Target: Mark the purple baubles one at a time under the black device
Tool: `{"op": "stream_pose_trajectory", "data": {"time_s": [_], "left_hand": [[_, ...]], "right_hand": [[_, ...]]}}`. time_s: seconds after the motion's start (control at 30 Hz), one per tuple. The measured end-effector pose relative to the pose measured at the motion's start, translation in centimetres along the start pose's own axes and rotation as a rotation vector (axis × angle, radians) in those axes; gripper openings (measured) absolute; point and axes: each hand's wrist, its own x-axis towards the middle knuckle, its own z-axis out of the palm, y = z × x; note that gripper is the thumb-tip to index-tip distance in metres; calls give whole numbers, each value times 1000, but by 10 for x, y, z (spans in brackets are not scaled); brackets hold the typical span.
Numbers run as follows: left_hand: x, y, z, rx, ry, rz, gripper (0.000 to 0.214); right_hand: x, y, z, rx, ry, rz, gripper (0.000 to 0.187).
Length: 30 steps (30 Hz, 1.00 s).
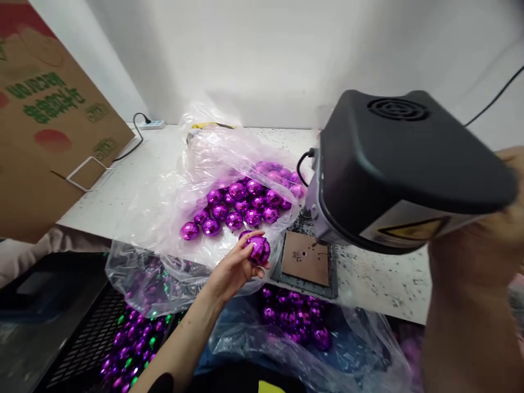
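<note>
My left hand (pixel 241 262) is closed around a shiny purple mirror-faceted ball (pixel 260 250), just in front of a pile of similar purple balls (pixel 237 191) on a clear plastic bag. Part of another purple ball shows behind the held one. Right of the hand lies a brown square board (pixel 305 259) with a small hole, on a dark metal base (pixel 333 273). Above it stands a bench machine with a black housing (pixel 409 158) and a yellow warning label. My right hand (pixel 505 218) is raised at the machine's right side, blurred, its fingers mostly hidden by the housing.
A printed cardboard box (pixel 49 120) stands at left, near a power strip (pixel 151 124). Clear plastic (pixel 151 218) drapes over the white table's front edge. Below are more purple balls (pixel 295 316) in a bag, and a black crate (pixel 73 349) beside purple and green balls. Dark shavings dot the table (pixel 393 289).
</note>
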Motion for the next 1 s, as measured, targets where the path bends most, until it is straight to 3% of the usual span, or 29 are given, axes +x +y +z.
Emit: {"op": "stream_pose_trajectory", "data": {"time_s": [0.1, 0.27, 0.47, 0.8, 1.0], "left_hand": [[13, -8, 12, 70, -7, 25, 58], [32, -16, 25, 410, 62, 98, 58], [48, -32, 32, 742, -1, 277, 50], [65, -51, 46, 1293, 7, 553, 46], [77, -66, 57, 1435, 75, 554, 36]], "right_hand": [[5, -9, -4, -19, -11, 20, 30], [4, -14, -4, 12, -53, -15, 35], [5, -12, -3, 52, -53, -54, 41], [4, -13, -3, 43, -80, -50, 51], [3, -15, -3, 61, -86, -79, 47]]}}
